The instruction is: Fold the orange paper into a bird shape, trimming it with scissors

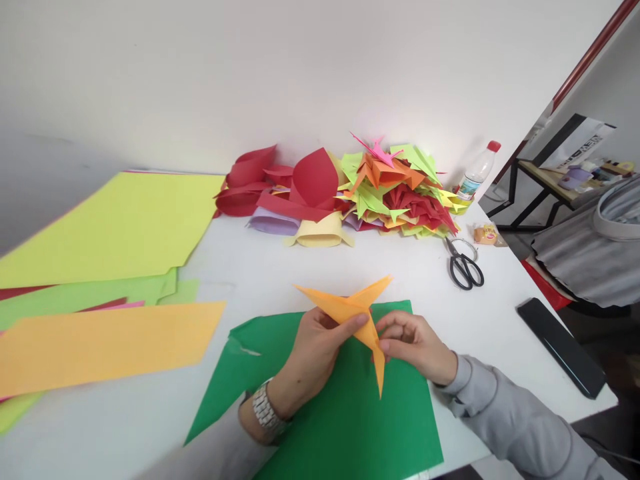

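Head view: a green sheet (360,420) lies nearest on the white worktop (120,427), beneath both forearms. Directly above it, an orange folded paper (345,308) with several pointed arms is held clear of the sheet. The left hand (315,347), with a metal watch (267,408) at the wrist, clamps the paper's body in its grip, thumb on the upper face. The right hand (413,343) pinches the edge of the downward-pointing arm in its grip. A flat orange sheet (110,343) lies to the left; a black rectangular object (561,347) lies to the right. Farther back are black-handled scissors (466,270) and a large yellow sheet (120,227). Near the wall, red curved pieces (315,180) adjoin a multicoloured folded-paper pile (400,190), with a red-capped bottle (477,172) beside it.
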`<control>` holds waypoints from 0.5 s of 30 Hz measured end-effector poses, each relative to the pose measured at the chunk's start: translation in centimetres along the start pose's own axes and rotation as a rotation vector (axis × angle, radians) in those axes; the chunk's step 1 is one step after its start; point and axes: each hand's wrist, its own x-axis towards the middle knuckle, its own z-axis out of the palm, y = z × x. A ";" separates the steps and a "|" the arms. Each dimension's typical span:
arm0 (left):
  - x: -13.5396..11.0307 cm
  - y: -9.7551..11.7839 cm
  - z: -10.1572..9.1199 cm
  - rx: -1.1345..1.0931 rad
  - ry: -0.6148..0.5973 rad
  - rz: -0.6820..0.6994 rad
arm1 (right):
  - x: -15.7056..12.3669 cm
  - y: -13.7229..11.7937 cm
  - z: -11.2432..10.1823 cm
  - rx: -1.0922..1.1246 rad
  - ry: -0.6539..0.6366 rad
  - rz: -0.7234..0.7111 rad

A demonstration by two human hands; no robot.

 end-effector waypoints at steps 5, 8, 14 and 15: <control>0.0 0.0 0.0 0.020 -0.012 0.007 | 0.4 0.4 -0.2 0.017 -0.009 0.072; 0.0 -0.3 -0.1 0.044 0.021 0.029 | 0.2 0.2 0.0 -0.152 0.055 -0.013; 0.2 -0.8 -0.1 0.073 0.111 0.064 | -0.1 0.1 0.6 -0.437 0.127 -0.218; 0.2 -0.8 -0.2 0.082 0.123 0.073 | -0.1 0.0 0.6 -0.447 0.128 -0.218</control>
